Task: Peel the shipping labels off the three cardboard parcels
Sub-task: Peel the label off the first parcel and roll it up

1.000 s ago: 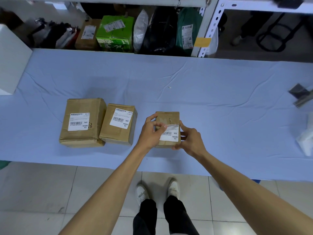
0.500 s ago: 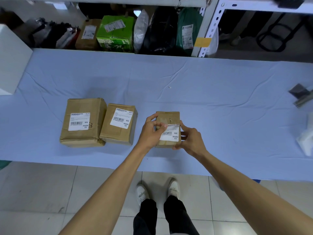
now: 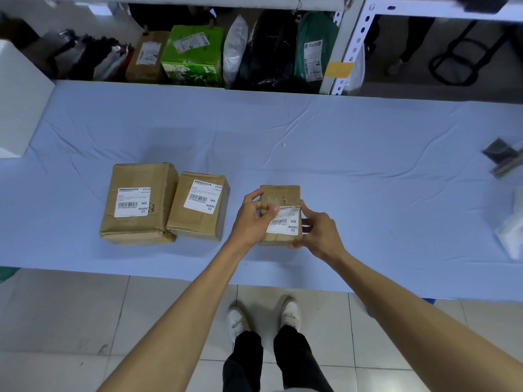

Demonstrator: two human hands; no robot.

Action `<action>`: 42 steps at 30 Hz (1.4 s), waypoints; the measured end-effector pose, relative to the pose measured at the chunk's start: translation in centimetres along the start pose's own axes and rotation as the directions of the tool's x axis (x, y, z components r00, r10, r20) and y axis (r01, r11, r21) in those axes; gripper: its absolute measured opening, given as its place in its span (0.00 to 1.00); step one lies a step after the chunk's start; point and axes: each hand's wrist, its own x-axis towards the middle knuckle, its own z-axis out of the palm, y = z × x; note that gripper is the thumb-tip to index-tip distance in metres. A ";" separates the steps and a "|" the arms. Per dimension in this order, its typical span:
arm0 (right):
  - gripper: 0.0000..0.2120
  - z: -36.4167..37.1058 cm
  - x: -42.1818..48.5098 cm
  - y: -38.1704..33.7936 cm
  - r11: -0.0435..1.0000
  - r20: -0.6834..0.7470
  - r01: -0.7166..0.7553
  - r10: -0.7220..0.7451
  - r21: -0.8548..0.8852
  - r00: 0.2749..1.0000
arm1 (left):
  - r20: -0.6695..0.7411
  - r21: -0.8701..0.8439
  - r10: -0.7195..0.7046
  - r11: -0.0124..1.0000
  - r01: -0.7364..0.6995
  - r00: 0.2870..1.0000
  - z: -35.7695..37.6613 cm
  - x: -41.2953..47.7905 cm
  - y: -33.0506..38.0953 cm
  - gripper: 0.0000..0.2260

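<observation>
Three brown cardboard parcels lie on the blue-covered table [image 3: 339, 154]. The largest parcel [image 3: 138, 205] is at the left and carries a white label [image 3: 132, 202]. Touching its right side, the middle parcel [image 3: 198, 206] also bears a label [image 3: 203, 200]. The small parcel [image 3: 280, 195] sits apart to the right. My left hand [image 3: 252, 219] pinches the upper left corner of its white label [image 3: 284, 223]. My right hand [image 3: 318, 229] grips the small parcel's right side and front corner.
A white foam block [image 3: 19, 100] stands at the table's far left. Dark and white scraps [image 3: 506, 162] lie at the right edge. Behind the table, a metal shelf post [image 3: 348, 52] rises beside stored parcels and bags [image 3: 192, 52]. Tiled floor and my shoes [image 3: 263, 318] are below.
The left hand's fingers have shifted a little at the label's upper left corner. The parcels and my right hand stay where they were.
</observation>
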 end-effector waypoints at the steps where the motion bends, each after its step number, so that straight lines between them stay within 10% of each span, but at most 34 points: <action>1: 0.50 0.0 0.0 0.0 1.000 -0.001 0.000 0.000 0.002 1.000 | 0.000 0.000 0.001 1.000 -0.001 1.000 0.0 0.0 0.0 0.12; 42: 0.49 0.0 -0.2 -0.1 1.000 -0.006 0.007 -0.007 -0.010 1.000 | -0.008 0.008 -0.035 0.999 0.036 0.999 -0.1 0.9 -1.3 0.07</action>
